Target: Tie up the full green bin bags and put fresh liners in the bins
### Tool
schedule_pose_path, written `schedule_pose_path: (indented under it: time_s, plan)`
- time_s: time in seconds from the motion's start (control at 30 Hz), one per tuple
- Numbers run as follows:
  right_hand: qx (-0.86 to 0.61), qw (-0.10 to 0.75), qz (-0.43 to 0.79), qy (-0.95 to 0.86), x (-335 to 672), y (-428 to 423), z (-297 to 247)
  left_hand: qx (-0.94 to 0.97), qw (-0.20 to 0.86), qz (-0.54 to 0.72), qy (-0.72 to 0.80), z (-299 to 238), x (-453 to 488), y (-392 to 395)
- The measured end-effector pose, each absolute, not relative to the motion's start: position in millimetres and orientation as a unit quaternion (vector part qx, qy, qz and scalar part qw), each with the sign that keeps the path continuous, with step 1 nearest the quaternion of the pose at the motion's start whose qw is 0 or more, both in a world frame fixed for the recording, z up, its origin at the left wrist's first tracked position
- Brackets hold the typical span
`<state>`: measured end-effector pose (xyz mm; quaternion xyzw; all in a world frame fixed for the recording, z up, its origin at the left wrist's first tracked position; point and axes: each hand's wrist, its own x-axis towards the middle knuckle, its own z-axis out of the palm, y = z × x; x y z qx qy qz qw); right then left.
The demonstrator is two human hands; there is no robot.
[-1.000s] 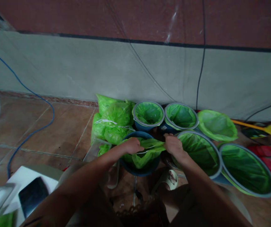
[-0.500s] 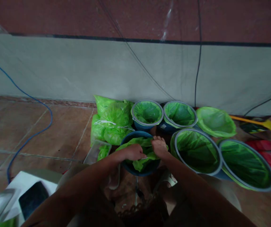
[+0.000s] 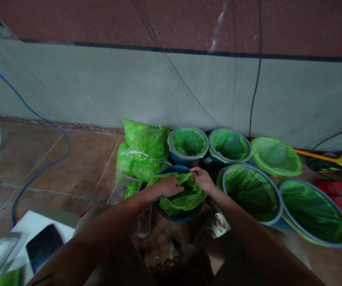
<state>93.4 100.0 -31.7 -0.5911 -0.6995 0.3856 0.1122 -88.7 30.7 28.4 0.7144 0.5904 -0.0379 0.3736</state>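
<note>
A green plastic bin liner (image 3: 185,203) lies loosely inside a small blue bin (image 3: 178,217) standing between my knees. My left hand (image 3: 171,186) reaches over the liner from the left, its fingers curled on the plastic; the fingertips are partly hidden. At the bin's right rim, my right hand (image 3: 203,180) pinches the edge of the same liner. The liner's mouth is spread open between both hands, and part of its edge hangs inside the blue rim.
Several bins with green liners, such as this grey-rimmed bin (image 3: 251,192), stand right and behind. Stuffed green bags (image 3: 147,153) lean by the wall. A clear tray (image 3: 117,190) sits left; a phone (image 3: 44,247) rests on a white box. A blue cable (image 3: 66,145) crosses the floor.
The liner's mouth has opened wider and its front edge has spread out toward the bin's rim. My right hand has turned slightly, with its fingers at the rim. The view has shifted slightly left.
</note>
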Motion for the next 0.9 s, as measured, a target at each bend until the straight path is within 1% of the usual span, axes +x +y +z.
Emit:
schedule_pose_path:
  time_s: [0.1, 0.17, 0.2, 0.27, 0.37, 0.47, 0.57, 0.7, 0.83, 0.9]
  plan:
    - [-0.547, 0.181, 0.505, -0.642, 93, 99, -32, 0.716, 0.374, -0.046, 0.588, 30, -87, 29]
    - [-0.523, 0.182, 0.533, -0.639, 93, 99, -29, 0.721, 0.366, -0.044, 0.587, 30, -87, 29]
    - [-0.522, 0.167, 0.524, -0.652, 94, 99, -27, 0.724, 0.361, -0.041, 0.586, 30, -87, 28]
    - [-0.539, 0.120, 0.455, -0.699, 97, 101, -22, 0.726, 0.357, -0.036, 0.586, 29, -87, 28]
    - [-0.571, 0.069, 0.307, -0.758, 101, 103, -15, 0.730, 0.360, -0.037, 0.579, 29, -88, 29]
    - [-0.588, 0.055, 0.249, -0.768, 103, 102, -7, 0.734, 0.354, -0.048, 0.577, 31, -88, 30]
    - [-0.601, 0.057, 0.207, -0.770, 104, 100, 2, 0.736, 0.345, -0.062, 0.579, 32, -88, 31]
    - [-0.615, 0.079, 0.152, -0.770, 106, 100, 13, 0.736, 0.345, -0.056, 0.579, 34, -90, 34]
    - [-0.617, 0.123, 0.130, -0.766, 110, 103, 20, 0.736, 0.339, -0.033, 0.585, 41, -94, 38]
    - [-0.611, 0.146, 0.138, -0.765, 112, 105, 20, 0.734, 0.337, -0.031, 0.589, 45, -95, 39]
